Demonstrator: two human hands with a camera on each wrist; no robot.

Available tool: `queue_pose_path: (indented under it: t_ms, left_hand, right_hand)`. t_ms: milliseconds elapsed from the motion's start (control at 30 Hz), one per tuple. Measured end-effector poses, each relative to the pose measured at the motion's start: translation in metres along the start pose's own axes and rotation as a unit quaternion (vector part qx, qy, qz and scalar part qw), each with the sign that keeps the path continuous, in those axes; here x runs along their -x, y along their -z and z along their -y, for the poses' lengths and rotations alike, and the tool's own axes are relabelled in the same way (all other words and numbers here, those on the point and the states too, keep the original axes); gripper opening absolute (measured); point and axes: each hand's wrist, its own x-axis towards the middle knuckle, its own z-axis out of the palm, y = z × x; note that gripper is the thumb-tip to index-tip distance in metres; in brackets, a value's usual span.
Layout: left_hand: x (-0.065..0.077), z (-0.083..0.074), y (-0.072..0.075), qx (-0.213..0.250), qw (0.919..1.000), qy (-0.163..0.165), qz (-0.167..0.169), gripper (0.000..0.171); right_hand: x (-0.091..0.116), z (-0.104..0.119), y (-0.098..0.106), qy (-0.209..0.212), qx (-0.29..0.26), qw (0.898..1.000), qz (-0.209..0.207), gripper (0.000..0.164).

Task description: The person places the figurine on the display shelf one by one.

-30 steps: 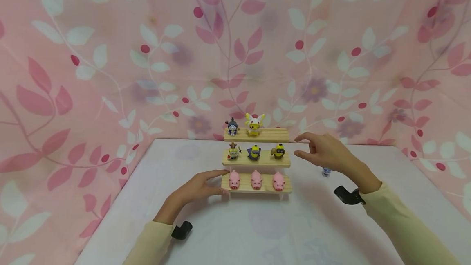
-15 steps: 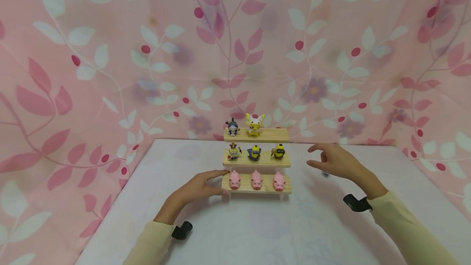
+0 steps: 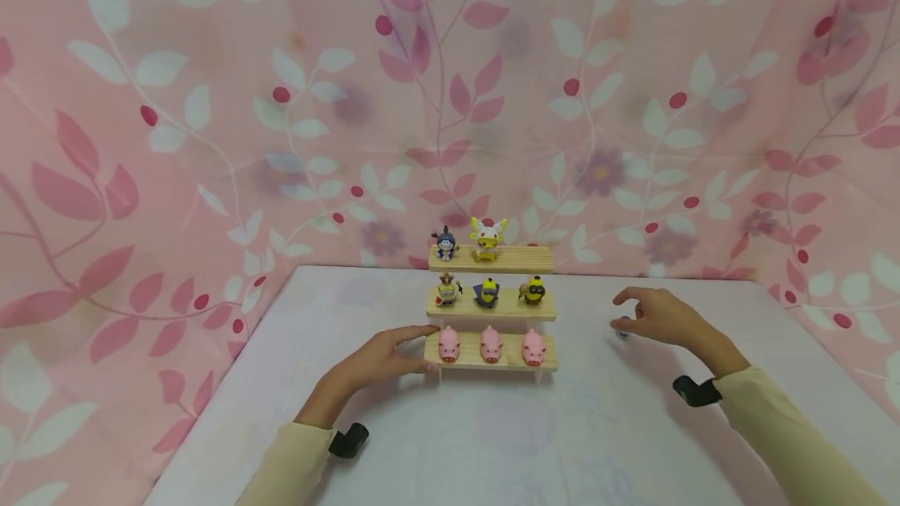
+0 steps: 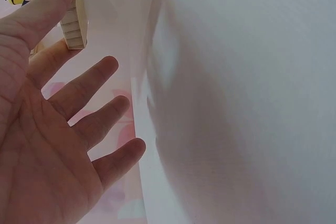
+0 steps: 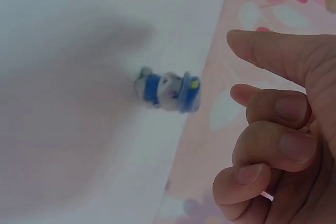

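A three-tier wooden display shelf [image 3: 509, 259] stands on the table. My left hand [image 3: 383, 351] pinches the left end of its lowest plank [image 4: 74, 36] between thumb and index finger, the other fingers spread below. Off to the shelf's right, my right hand [image 3: 664, 317] hovers with thumb and index finger parted and nothing between them. A small figurine [image 5: 167, 90] with a blue cap and blue top stands on the table, apart from the right fingertips in the right wrist view. In the head view the hand partly covers it.
Three pink pigs [image 3: 491, 345] sit on the lowest plank. The middle one bears three yellow costumed figurines [image 3: 487, 293]. On top are a dark-haired figurine [image 3: 446, 244] and one with a white-and-yellow hood [image 3: 487, 239]. A pink leaf-patterned cloth [image 3: 337, 100] hangs behind the white-covered table [image 3: 351, 295].
My right hand has moved right and down, away from the shelf's upper planks, to over the blue-capped figurine. The left hand keeps its place on the lowest plank.
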Motion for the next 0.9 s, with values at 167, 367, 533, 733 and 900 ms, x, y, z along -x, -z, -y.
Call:
queue_pose_path:
  t_ms: [167, 367, 533, 733, 900]
  left_hand:
    - [-0.001, 0.000, 0.000, -0.003, 1.0000, -0.002, 0.000, 0.064]
    - [0.000, 0.000, 0.001, -0.003, 1.0000, 0.002, -0.001, 0.065]
    - [0.001, 0.000, 0.000, 0.005, 1.0000, 0.002, -0.002, 0.065]
    - [0.001, 0.001, -0.002, 0.008, 1.0000, 0.001, -0.004, 0.064]
    - [0.000, 0.001, -0.001, 0.005, 1.0000, 0.003, -0.004, 0.064]
  right_hand:
    - [0.002, -0.012, -0.003, 0.003, 0.002, 1.000, 0.009, 0.049]
    - [0.003, -0.021, -0.005, -0.010, 0.006, 1.000, 0.024, 0.048]
    - [0.003, -0.026, -0.008, -0.017, 0.009, 0.999, 0.028, 0.042]
    - [0.005, -0.027, -0.010, -0.009, -0.004, 1.000, 0.029, 0.031]
    - [0.005, -0.029, -0.011, -0.013, -0.005, 1.000, 0.025, 0.030]
